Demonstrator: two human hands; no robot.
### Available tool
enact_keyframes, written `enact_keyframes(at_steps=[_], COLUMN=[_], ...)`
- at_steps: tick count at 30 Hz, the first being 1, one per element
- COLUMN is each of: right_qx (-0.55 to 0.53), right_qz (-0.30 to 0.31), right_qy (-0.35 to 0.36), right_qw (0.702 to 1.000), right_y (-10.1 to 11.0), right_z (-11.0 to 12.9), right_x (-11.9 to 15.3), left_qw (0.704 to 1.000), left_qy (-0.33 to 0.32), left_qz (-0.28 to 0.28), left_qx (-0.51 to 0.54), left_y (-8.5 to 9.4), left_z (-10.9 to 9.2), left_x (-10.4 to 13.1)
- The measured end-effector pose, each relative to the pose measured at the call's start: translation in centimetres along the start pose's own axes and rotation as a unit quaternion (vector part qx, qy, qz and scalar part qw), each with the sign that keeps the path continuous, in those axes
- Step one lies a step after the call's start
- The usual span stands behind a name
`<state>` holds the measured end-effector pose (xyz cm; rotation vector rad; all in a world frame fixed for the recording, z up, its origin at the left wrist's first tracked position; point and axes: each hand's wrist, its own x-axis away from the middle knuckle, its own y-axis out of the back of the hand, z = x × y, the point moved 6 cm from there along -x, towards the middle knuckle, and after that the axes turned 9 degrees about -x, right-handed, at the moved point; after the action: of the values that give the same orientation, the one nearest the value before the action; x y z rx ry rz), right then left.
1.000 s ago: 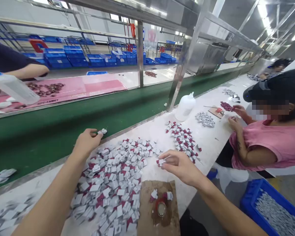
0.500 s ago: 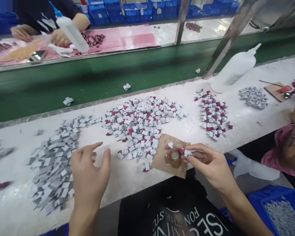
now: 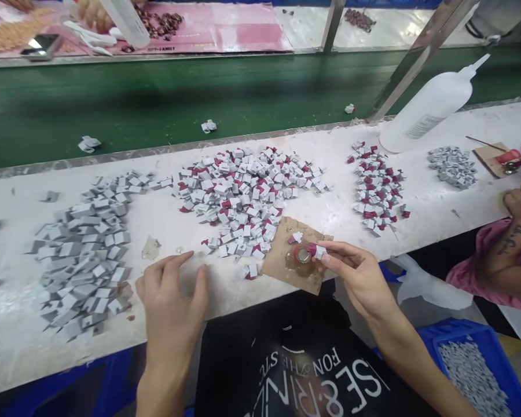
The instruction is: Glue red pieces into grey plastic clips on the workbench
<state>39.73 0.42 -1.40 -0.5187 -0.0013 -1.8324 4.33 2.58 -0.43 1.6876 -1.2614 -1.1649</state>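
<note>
Between the thumb and fingers of my right hand (image 3: 358, 272) is a small grey and maroon plastic piece (image 3: 316, 251). It is over the right side of a brown cardboard square (image 3: 282, 258), beside a small round cap of clear liquid (image 3: 304, 255). Another grey and maroon piece (image 3: 296, 237) lies on the cardboard. My left hand (image 3: 171, 295) is held over the table with thumb and fingers apart and nothing in it. It is between a heap of plain grey pieces (image 3: 87, 255) and a heap of grey and maroon pieces (image 3: 247, 197).
A white squeeze bottle (image 3: 429, 110) leans by a metal post. More mixed pieces (image 3: 377, 188) and grey pieces (image 3: 451, 166) lie to the right. A co-worker's arm (image 3: 512, 249) is at the right edge. Beyond runs a green belt (image 3: 156, 98). A blue bin (image 3: 481, 330) stands below.
The view has tilted down and shifted. My left hand has come nearer the cardboard, still spread. My right hand keeps the piece close to the cap.
</note>
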Motion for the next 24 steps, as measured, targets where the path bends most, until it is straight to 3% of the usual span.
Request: enact_keyframes(at_steps=[5, 13, 18, 21, 24], right_qx=[0.050, 0.092, 0.136, 0.154, 0.164], right_qz=[-0.015, -0.004, -0.025, -0.016, -0.009], right_qy=[0.056, 0.070, 0.096, 0.102, 0.112], right_qw=[0.997, 0.993, 0.986, 0.983, 0.980], right_y=[0.8, 1.4, 3.1, 2.6, 1.5], right_z=[0.7, 0.4, -0.4, -0.2, 0.6], right_x=[0.6, 1.3, 1.1, 1.0, 1.3], left_qw=[1.000, 0.999, 0.987, 0.967, 0.960], left_qy=[0.021, 0.046, 0.128, 0.191, 0.212], left_qz=[0.008, 0.012, -0.041, -0.062, -0.043], left_qx=[0.023, 0.019, -0.092, -0.156, -0.177], left_y=[-0.5, -1.1, 2.2, 4.1, 4.4], left_z=[-1.0, -0.8, 3.0, 5.4, 6.5], left_x=[-0.6, -0.4, -0.2, -0.3, -0.6])
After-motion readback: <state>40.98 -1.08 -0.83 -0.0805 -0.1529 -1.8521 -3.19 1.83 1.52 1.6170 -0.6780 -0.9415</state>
